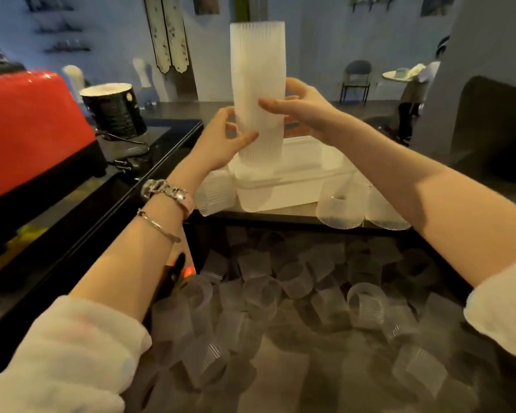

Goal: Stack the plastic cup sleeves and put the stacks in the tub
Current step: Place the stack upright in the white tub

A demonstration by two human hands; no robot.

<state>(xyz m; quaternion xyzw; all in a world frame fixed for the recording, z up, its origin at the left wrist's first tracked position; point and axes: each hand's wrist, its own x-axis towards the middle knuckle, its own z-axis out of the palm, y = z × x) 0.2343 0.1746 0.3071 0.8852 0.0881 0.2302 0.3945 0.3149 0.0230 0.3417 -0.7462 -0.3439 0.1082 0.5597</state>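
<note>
2 hands' grip closed round upright sleeve stack (258, 93), left hand (221, 141), right hand (301, 111), above tub (295, 186)

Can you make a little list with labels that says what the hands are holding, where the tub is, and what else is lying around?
holding: tall stack of sleeves, upright
left hand: grips the stack low down
right hand: grips the stack higher up
tub: white, right under the stack
stack's bottom end: at the tub's opening, depth unclear
loose sleeves: many, scattered in front of the person
beside tub: single sleeves standing on the counter
left side: red machine, dark bucket
</note>
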